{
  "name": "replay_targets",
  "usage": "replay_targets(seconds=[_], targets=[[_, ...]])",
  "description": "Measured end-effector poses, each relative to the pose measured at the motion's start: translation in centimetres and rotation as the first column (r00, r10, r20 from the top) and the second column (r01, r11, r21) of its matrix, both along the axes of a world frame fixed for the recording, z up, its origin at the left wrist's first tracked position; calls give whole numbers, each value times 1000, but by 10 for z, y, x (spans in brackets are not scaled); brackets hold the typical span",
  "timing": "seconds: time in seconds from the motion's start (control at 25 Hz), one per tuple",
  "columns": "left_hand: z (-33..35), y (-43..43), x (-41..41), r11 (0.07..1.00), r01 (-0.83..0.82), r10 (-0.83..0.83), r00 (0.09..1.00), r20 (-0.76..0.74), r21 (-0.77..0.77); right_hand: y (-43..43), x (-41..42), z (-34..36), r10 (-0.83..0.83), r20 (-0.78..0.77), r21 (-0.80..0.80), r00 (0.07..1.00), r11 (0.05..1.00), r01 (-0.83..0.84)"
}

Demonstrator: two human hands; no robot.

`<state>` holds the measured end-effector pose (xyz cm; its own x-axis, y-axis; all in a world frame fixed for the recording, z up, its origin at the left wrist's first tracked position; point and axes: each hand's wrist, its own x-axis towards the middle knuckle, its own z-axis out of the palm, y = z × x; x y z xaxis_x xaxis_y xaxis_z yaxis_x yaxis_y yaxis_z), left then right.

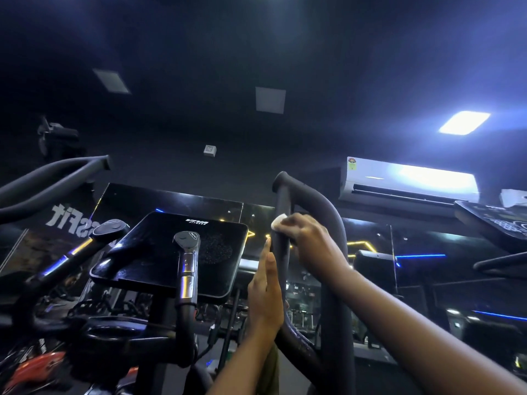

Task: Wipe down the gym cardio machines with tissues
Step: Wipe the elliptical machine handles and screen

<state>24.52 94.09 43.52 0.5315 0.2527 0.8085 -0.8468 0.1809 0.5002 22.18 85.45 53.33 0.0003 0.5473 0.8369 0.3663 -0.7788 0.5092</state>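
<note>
I face an elliptical cardio machine with a black console (171, 252). Its right foam-covered handlebar (313, 201) loops up in front of me. My right hand (308, 238) is wrapped round the loop's left bar and holds a white tissue (279, 222) against it. Just below, my left hand (266, 292) lies flat with straight fingers along the left side of the same bar. Two short chrome-banded grips (186, 269) stand before the console. The machine's left handlebar (57, 178) curves away at the upper left.
A second machine's console (496, 223) juts in at the right edge. A wall air conditioner (407, 181) hangs above a mirror wall (370, 252). Red-and-black machine parts (37, 366) sit low at the left. Ceiling light panel (463, 122) glows at the upper right.
</note>
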Motion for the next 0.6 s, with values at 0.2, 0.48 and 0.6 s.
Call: replay_targets(seconds=[0.2, 0.48, 0.6], targets=[[-5, -1, -2, 1000, 1, -1, 1000, -30, -8, -12, -6, -55, 206, -93, 88, 974, 976, -198], [-20, -2, -1, 981, -133, 135, 991, -9, 144, 11, -2, -11, 258, -82, 425, 963, 883, -200], [-31, 1, -2, 982, -104, 104, 995, 7, 157, 5, -2, -41, 271, -69, 437, 960, 873, -215]])
